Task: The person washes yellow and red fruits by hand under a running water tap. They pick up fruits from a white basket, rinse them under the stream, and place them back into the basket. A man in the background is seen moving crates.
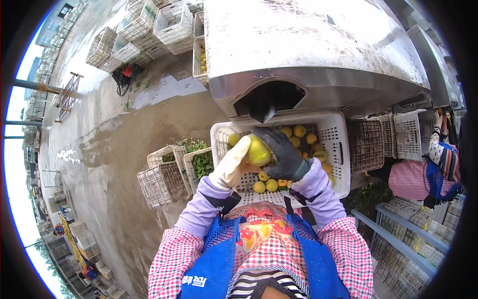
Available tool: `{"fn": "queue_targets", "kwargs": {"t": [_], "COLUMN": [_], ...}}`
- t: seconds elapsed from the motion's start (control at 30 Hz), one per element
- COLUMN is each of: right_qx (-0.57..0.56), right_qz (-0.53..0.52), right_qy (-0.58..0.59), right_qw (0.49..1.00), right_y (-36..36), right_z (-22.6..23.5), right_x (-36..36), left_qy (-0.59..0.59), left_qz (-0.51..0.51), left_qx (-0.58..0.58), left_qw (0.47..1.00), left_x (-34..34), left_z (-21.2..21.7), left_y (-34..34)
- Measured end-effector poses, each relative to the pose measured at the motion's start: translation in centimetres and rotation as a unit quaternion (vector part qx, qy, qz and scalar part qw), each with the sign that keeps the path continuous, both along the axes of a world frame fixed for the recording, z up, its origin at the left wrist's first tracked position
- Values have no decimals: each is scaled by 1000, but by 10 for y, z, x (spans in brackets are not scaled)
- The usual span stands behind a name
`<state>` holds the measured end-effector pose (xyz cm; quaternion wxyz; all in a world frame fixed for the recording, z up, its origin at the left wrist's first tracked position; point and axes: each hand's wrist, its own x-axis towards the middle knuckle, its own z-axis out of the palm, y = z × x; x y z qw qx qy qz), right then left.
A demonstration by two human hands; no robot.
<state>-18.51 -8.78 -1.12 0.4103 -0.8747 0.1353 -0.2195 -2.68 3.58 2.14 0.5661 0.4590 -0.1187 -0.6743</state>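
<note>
White fabric covered the left hand (230,163), and a dark grey glove was worn on the right hand (286,154); the hands were brought together and clamped on one large yellow-green fruit (259,151). The left side of the fruit was gripped by the left hand, while its upper and right sides were enclosed by the right hand. By this two-sided hold, the rounded body was presumably kept from slipping or rolling. The fruit was positioned over a white crate (216,142), where it would likely be caught if released. Loose yellow fruits (271,185) were contained in the crate, and its perforated walls were judged suitable for drainage and airing.

The crate was placed at the foot of a metal machine (308,45), below a dark opening (269,96) fitted with a pointed metal lip (267,113); the alignment was apparently chosen so that material leaving the opening would be received. Pale crates (149,187) and green leaves (201,163) were situated to the left, and a brown crate (367,144) was set just beside the white one on the right, presumably to save floor space
</note>
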Motion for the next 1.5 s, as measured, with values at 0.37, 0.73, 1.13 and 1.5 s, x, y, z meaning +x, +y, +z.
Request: {"fn": "queue_targets", "kwargs": {"t": [0.37, 0.73, 1.13, 1.5], "right_qx": [-33, -39, -79, 104], "right_qz": [-193, -279, -247, -201], "right_qy": [-31, -78, 76, 234], "right_qw": [980, 956, 963, 946], "right_y": [24, 9, -65, -28], "right_z": [-5, 0, -9, -246], "right_x": [0, 39, 82, -78], "left_qy": [-11, 83, -128, -688], "left_qz": [129, 161, 186, -304], "left_qx": [-11, -57, 143, 254], "left_qw": [991, 982, 964, 609], "left_x": [-20, -19, -2, -74], "left_z": [25, -13, -151, -288], "left_y": [-22, -30, 28, 13]}}
